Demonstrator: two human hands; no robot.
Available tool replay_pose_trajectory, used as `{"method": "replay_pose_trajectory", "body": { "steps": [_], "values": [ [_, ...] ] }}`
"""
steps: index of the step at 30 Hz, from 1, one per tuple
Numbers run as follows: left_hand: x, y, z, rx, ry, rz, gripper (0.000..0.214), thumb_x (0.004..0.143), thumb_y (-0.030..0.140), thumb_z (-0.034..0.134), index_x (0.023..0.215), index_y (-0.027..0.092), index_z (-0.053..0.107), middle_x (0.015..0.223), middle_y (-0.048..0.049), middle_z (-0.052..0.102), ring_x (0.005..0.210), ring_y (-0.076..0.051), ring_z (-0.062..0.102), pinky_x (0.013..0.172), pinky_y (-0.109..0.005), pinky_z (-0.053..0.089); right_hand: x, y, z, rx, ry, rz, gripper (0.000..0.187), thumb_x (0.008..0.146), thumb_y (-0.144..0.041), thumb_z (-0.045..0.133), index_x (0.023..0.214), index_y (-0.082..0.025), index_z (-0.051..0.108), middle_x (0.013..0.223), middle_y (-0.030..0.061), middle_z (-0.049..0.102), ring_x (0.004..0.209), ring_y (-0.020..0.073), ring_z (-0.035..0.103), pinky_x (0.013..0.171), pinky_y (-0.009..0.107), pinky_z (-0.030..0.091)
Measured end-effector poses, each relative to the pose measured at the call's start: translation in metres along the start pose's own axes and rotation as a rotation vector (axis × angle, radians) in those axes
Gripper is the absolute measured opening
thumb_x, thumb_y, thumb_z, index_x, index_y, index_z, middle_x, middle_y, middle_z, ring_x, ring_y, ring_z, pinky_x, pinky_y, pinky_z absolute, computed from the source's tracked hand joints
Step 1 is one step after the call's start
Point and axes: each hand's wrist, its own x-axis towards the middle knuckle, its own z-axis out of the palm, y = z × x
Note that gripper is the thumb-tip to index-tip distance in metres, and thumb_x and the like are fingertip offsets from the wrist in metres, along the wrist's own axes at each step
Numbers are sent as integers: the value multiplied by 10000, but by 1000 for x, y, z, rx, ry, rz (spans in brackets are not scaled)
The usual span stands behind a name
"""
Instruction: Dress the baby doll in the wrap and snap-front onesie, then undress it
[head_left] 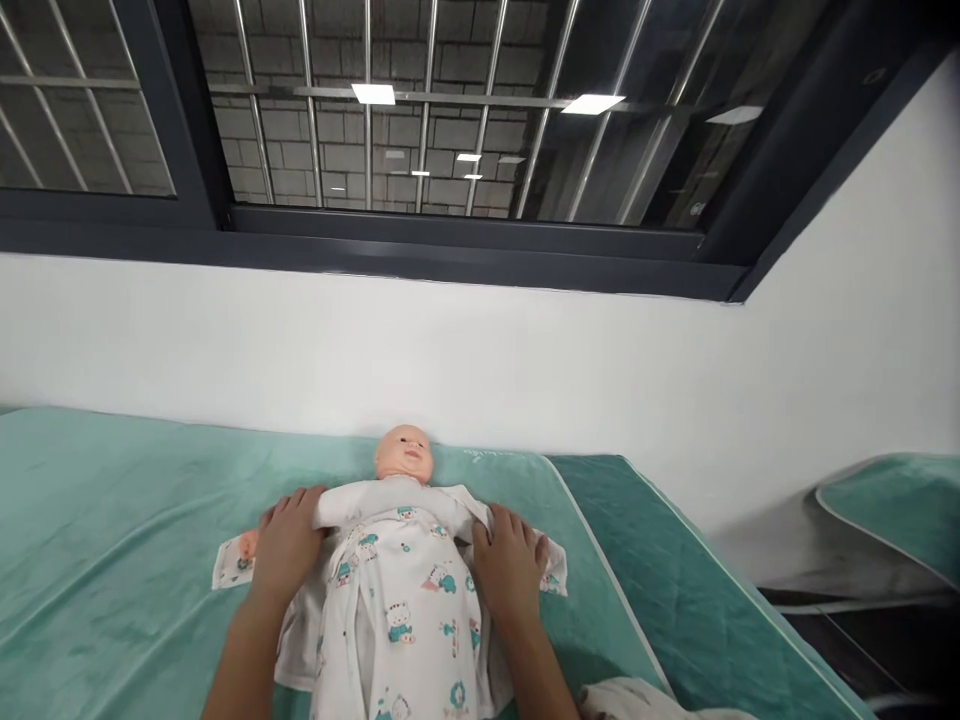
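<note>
A baby doll (405,455) lies on its back, head toward the wall. It wears a white baby gown (409,590) printed with small bears, its sleeves spread to both sides. My left hand (291,545) is closed around the sleeve at the picture's left, where a bit of the doll's hand (247,544) shows by the patterned cuff (229,562). Around the opposite sleeve, my right hand (510,565) is closed too, with the other cuff (556,568) sticking out past it. Fabric and my own hands hide parts of the doll's arms.
A green sheet (135,520) covers the surface under the doll, with a darker green pad (675,570) to the right. Some beige cloth (637,700) lies at the bottom edge. Behind are a white wall (450,350) and a barred window (450,130). Another green cover (900,510) is far right.
</note>
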Motion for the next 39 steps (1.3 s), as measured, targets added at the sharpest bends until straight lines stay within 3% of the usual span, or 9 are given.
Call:
{"method": "replay_pose_trajectory", "body": {
  "steps": [6, 10, 12, 18, 21, 24, 28, 32, 39],
  "values": [
    [1, 11, -6, -258, 45, 67, 554, 778, 81, 441, 1282, 251, 597, 1357, -53, 614, 1278, -256, 522, 1131, -452, 363, 0, -1, 5, 55, -37, 1, 329, 948, -289, 388, 1149, -210, 637, 1265, 117, 659, 1285, 352, 492, 1136, 619, 138],
    [-16, 54, -24, -615, 66, 212, 478, 873, 137, 391, 1283, 249, 610, 1412, -38, 577, 1304, -191, 527, 1108, -338, 445, 2, -1, 6, 97, -20, -20, 331, 946, -290, 375, 1104, -226, 660, 1198, 95, 700, 1239, 330, 527, 1136, 589, 142],
    [-27, 81, -32, -659, 22, 325, 436, 899, 156, 407, 1243, 271, 650, 1376, -33, 610, 1258, -178, 567, 1075, -310, 472, 2, 0, 6, 117, -22, -13, 337, 944, -294, 375, 1105, -235, 664, 1197, 90, 705, 1239, 323, 534, 1135, 576, 150],
    [-19, 134, -37, -293, -41, 524, 259, 930, 220, 496, 1066, 223, 716, 1193, -64, 697, 1188, -227, 591, 1103, -400, 428, 9, 9, 10, 153, -59, 2, 351, 934, -338, 399, 1120, -244, 681, 1219, 102, 708, 1243, 316, 563, 1138, 538, 186],
    [0, 155, -34, -110, -202, 583, 211, 865, 200, 576, 1015, 172, 721, 1140, -110, 706, 1143, -269, 612, 1065, -430, 440, 13, 12, 11, 168, -66, 13, 322, 922, -327, 425, 1072, -256, 701, 1151, 93, 734, 1198, 300, 600, 1133, 508, 220],
    [15, 179, -25, 55, -357, 627, 281, 814, 150, 600, 1071, 119, 708, 1145, -171, 687, 1081, -308, 632, 935, -442, 493, 16, 12, 10, 175, -69, -6, 317, 928, -288, 412, 1026, -256, 711, 1063, 90, 753, 1134, 286, 637, 1122, 484, 250],
    [23, 205, -5, 209, -391, 640, 331, 870, 162, 537, 1152, 83, 691, 1226, -223, 642, 1117, -337, 619, 889, -470, 500, 17, 12, 5, 157, -69, -48, 323, 951, -275, 390, 997, -241, 708, 1014, 97, 757, 1085, 280, 658, 1087, 459, 299],
    [30, 220, 9, 267, -431, 601, 350, 894, 166, 527, 1191, 61, 681, 1219, -251, 664, 1169, -364, 609, 940, -514, 477, 19, 14, 2, 91, -80, -45, 298, 964, -298, 404, 948, -231, 694, 985, 115, 751, 1041, 298, 657, 1023, 443, 355],
    [39, 223, 10, 274, -519, 611, 232, 815, 176, 662, 1032, 120, 724, 1078, -189, 739, 1003, -310, 708, 870, -433, 535, 21, 14, -4, 41, -158, -17, 309, 956, -328, 436, 1041, -174, 690, 1025, 125, 746, 1085, 306, 645, 1062, 432, 328]
  ]
}}
